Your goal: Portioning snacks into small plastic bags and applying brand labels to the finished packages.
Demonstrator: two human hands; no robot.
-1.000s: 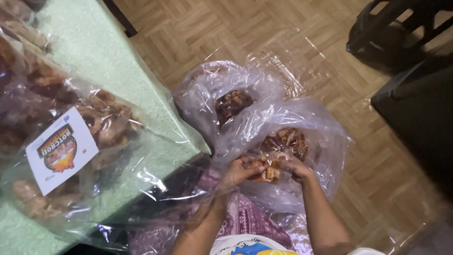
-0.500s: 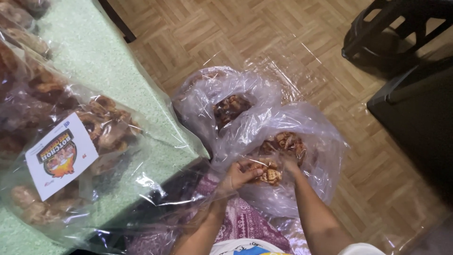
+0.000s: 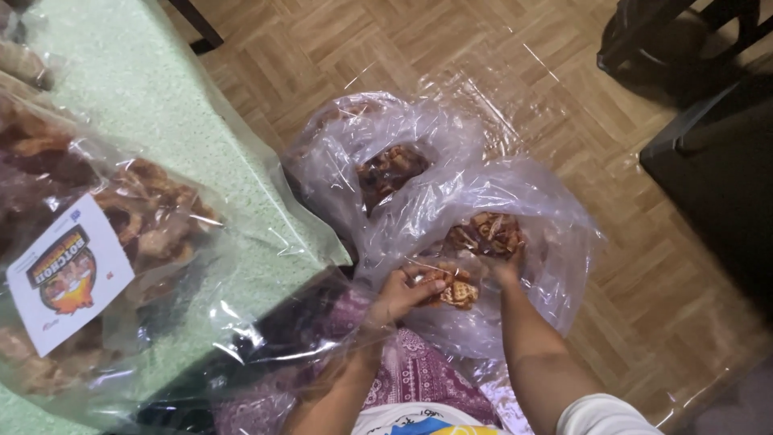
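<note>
Two hands are down in the near clear plastic bag (image 3: 547, 242), which sits on the parquet floor (image 3: 386, 48) just off the corner of the green table (image 3: 161, 105). Left hand (image 3: 400, 292) is curled shut on a small clear packet of fried snack pieces (image 3: 451, 288), gripping it at its left end. Right hand (image 3: 501, 267) is closed on the other end of that same packet, fingers tucked partly behind the plastic so I can't see them all. More brown snack pieces (image 3: 487, 234) sit loose in the bag right above the hands. A second clear bag (image 3: 346, 153) with its own clump of snacks is touching the first, on the far side.

Compared with half a second back, hardly anything changed: both hands hold the packet in about the same spot, bags haven't moved, the view just shifted a touch.

On the table there's a big clear bag of fried strips with a white label (image 3: 68, 274), well left of the hands. Dark furniture (image 3: 708, 161) stands at the right edge
</note>
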